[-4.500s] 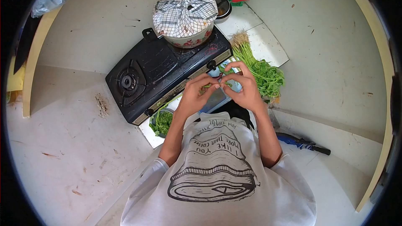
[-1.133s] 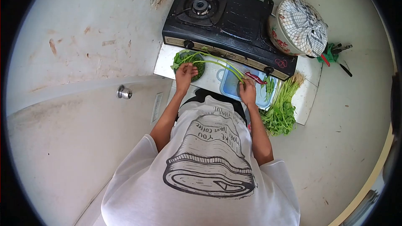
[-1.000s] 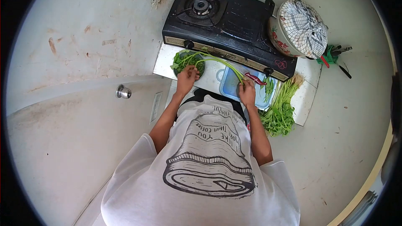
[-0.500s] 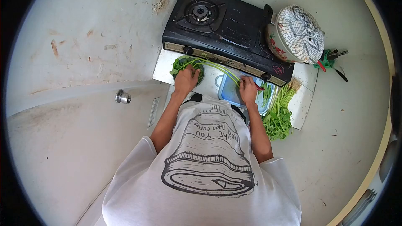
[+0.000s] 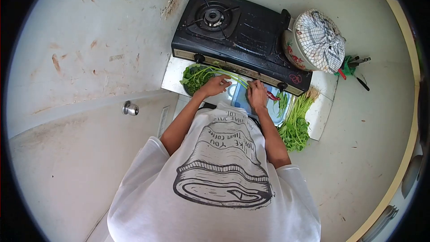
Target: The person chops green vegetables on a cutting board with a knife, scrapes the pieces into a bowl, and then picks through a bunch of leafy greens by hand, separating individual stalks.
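My left hand (image 5: 217, 85) is beside the dark bowl (image 5: 189, 88) of green leaves, fingers apart and close to long green stems (image 5: 236, 76). The stems run from the leaves in the bowl across to my right hand (image 5: 257, 94), which is closed on them over the blue tray (image 5: 242, 101). A red handle (image 5: 272, 96) sticks out from the right side of that hand; the rest of this tool is hidden. Some cut leaves (image 5: 282, 103) lie in the tray's right part.
A bundle of leafy greens with roots (image 5: 296, 123) lies right of the tray. Behind stands a black gas stove (image 5: 251, 31), with a cloth-covered pot (image 5: 295, 54) at its right. A green basket of utensils (image 5: 348, 66) is beyond the pot. A door with a round knob (image 5: 131, 108) is at left.
My left hand has moved right, away from the bowl of leaves, and its fingers have spread. My right hand has shifted slightly left with the stems and the red handle.
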A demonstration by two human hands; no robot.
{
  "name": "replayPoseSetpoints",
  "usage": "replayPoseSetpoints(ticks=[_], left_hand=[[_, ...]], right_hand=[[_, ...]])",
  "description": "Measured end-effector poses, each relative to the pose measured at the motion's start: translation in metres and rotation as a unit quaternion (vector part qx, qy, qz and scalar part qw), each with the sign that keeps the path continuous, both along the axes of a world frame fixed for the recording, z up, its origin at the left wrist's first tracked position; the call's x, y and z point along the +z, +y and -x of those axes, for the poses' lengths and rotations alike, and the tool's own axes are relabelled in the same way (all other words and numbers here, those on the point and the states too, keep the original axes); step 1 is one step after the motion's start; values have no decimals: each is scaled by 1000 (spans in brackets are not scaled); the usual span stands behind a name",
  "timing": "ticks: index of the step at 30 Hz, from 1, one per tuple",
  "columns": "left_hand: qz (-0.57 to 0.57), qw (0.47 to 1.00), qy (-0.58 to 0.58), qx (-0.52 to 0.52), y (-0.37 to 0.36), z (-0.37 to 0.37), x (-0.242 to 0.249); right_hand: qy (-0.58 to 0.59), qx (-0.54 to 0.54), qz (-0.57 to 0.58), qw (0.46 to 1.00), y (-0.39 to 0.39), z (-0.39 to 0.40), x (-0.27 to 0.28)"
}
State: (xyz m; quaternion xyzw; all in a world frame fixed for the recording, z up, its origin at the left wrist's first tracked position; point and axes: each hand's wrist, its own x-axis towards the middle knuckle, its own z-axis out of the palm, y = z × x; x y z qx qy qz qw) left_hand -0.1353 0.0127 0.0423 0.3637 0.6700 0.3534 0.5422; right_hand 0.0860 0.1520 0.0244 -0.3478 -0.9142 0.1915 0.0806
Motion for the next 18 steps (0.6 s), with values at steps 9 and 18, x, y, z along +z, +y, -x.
replayPoseSetpoints(ticks=[9, 18], left_hand=[[37, 998, -28, -30, 20, -17, -10], [50, 973, -205, 96, 15, -20, 2]], right_hand=[[-59, 18, -19, 998, 2, 10, -12], [74, -40, 48, 995, -3, 3, 19]])
